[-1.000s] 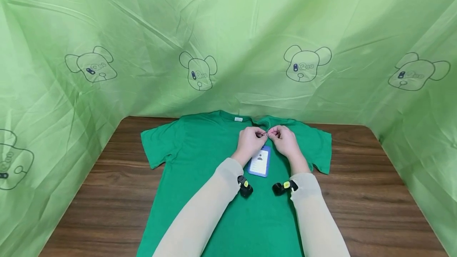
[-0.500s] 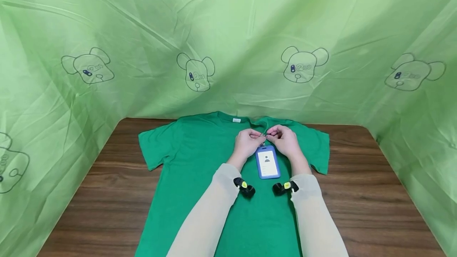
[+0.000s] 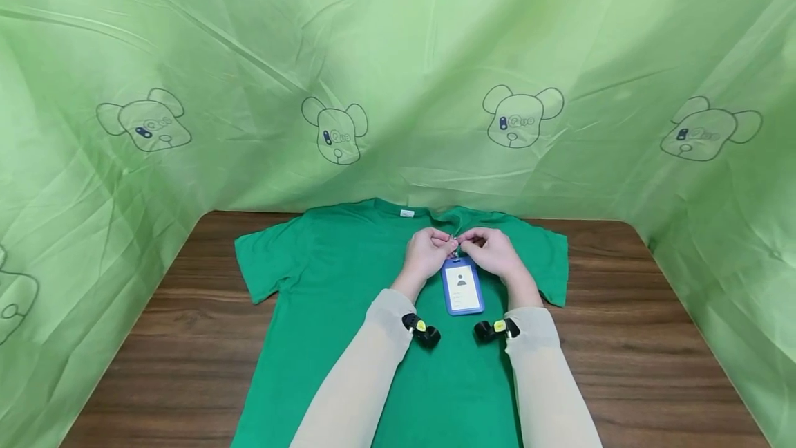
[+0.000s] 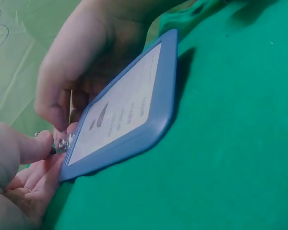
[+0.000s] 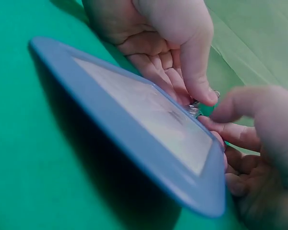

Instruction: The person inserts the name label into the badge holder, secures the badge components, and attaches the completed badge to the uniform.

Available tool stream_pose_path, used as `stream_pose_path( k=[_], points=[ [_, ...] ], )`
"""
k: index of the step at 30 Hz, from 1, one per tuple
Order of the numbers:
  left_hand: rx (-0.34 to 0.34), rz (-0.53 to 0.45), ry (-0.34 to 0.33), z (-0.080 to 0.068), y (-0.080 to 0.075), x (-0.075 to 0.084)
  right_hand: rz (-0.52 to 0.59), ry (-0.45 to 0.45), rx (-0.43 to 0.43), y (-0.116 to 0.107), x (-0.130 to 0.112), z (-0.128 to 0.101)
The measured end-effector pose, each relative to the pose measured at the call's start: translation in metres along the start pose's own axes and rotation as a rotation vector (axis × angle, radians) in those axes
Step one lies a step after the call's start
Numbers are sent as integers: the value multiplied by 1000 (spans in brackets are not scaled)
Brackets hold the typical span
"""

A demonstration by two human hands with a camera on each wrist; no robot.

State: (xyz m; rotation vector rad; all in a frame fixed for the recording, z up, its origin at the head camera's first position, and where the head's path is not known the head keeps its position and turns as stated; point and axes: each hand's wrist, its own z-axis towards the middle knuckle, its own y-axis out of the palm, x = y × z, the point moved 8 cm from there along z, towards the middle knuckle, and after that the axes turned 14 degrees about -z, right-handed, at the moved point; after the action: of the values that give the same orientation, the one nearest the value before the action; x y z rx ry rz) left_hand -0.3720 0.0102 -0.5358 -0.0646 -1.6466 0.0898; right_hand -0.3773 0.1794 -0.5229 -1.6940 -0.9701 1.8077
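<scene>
A blue-framed ID badge (image 3: 463, 287) with a white card lies over the chest of a green T-shirt (image 3: 348, 261). My left hand (image 3: 425, 253) pinches the small metal clip above the badge between thumb and forefinger. Facing it, my right hand (image 3: 494, 254) has curled fingers, its thumb and forefinger meeting at the clip's short strap. In the left wrist view the clear strap (image 4: 63, 143) with a snap joins the badge's top edge, close to both hands' fingertips. From the right wrist view, the badge (image 5: 149, 124) tilts up off the fabric. Fingertips partly cover the clip.
The shirt is spread on a brown wooden table (image 3: 634, 337), its collar puckered near the hands. Light green cloth (image 3: 410, 54) printed with bear heads encloses the back and sides. Each wrist wears a small black camera (image 3: 425, 332).
The badge has swung out from beneath the left hand to lie between both hands. The hands and clip have shifted slightly downward in the head view, which has itself moved a little.
</scene>
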Motion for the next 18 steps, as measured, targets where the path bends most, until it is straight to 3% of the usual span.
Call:
stream_pose_path(
  k=[5, 12, 15, 18],
  points=[
    [-51, -75, -12, 2, -3, -2, 39, 19, -61, 4, -3, 1],
    [-205, -252, -91, 5, -7, -7, 101, 3, -67, 7, -5, 3],
    [-262, -226, -84, 5, -8, -2, 96, 8, -60, 6, -2, 3],
    [-276, -85, 14, 5, -10, 10, 109, 1, -50, 4, -1, 4]
  ],
)
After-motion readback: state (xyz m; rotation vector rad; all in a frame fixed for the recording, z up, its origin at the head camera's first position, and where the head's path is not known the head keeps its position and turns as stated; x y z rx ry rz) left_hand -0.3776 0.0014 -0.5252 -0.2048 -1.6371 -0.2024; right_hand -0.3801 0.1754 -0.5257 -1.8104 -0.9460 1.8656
